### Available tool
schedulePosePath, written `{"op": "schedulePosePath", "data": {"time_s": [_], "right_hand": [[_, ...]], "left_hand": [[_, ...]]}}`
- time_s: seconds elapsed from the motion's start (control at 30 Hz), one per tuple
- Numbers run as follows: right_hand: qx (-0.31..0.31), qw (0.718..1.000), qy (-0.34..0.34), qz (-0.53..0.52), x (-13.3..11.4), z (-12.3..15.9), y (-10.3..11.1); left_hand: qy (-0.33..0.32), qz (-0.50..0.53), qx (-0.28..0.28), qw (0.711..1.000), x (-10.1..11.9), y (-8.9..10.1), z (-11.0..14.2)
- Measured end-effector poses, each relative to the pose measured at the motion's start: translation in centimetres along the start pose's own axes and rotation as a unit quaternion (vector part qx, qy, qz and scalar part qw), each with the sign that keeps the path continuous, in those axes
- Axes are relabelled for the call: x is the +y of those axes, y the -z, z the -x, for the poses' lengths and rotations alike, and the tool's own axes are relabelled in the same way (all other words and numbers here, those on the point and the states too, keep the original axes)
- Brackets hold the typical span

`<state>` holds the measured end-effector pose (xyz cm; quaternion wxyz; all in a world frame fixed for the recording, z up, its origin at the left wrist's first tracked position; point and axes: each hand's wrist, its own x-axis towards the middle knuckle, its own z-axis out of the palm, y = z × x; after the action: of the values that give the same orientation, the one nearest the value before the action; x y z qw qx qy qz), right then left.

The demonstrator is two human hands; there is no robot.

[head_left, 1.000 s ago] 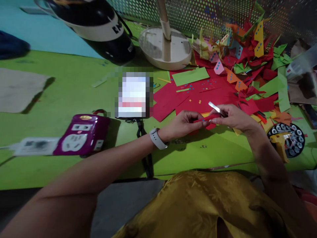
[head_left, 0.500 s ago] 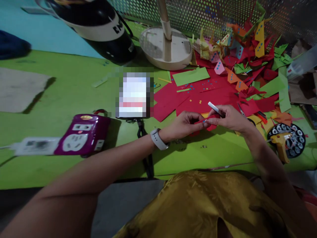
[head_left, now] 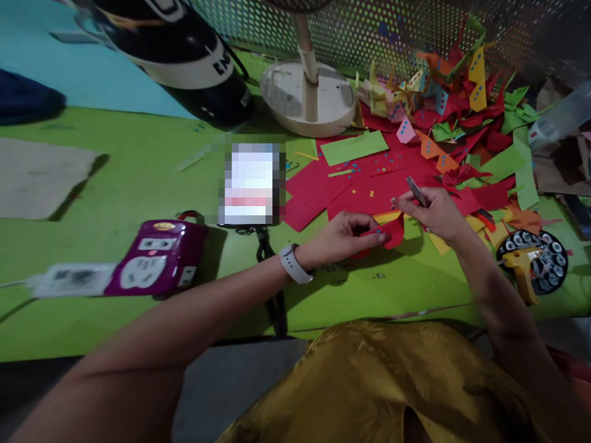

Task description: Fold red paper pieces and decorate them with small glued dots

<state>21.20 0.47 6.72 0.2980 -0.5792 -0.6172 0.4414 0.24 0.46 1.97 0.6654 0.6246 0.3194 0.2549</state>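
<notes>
My left hand (head_left: 344, 237), with a pale watch on its wrist, pinches a folded red paper piece (head_left: 392, 234) between thumb and fingers. A small blue dot shows on the paper near the thumb. To its right and slightly higher, my right hand (head_left: 431, 212) is closed around a slim silvery tool (head_left: 417, 192) that sticks up past the fingers; its other end is hidden in the hand. The right thumb and forefinger are pinched together, apart from the paper. Under the hands are red sheets (head_left: 355, 191) scattered with tiny blue and yellow bits, and a yellow strip (head_left: 388, 217).
Coloured paper cut-outs with dots (head_left: 443, 104) are heaped at the back right. A glue gun (head_left: 519, 264) lies on a round black case (head_left: 549, 246). A phone (head_left: 252, 184), a purple power socket (head_left: 159, 255), a black flask (head_left: 184, 55) and a round white stand (head_left: 309, 98) surround the workspace.
My right hand has drawn up and right, away from the red paper and my left fingertips, turning the silvery tool more upright. My left hand stays in place, holding the paper.
</notes>
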Motion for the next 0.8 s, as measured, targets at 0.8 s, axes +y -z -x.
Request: {"op": "schedulePosePath", "data": {"time_s": [0.8], "right_hand": [[-0.060, 0.997, 0.005, -0.039, -0.5, 0.2, 5.8]], "left_hand": [[-0.127, 0.070, 0.302, 0.942, -2.9, 1.5, -1.3]]}}
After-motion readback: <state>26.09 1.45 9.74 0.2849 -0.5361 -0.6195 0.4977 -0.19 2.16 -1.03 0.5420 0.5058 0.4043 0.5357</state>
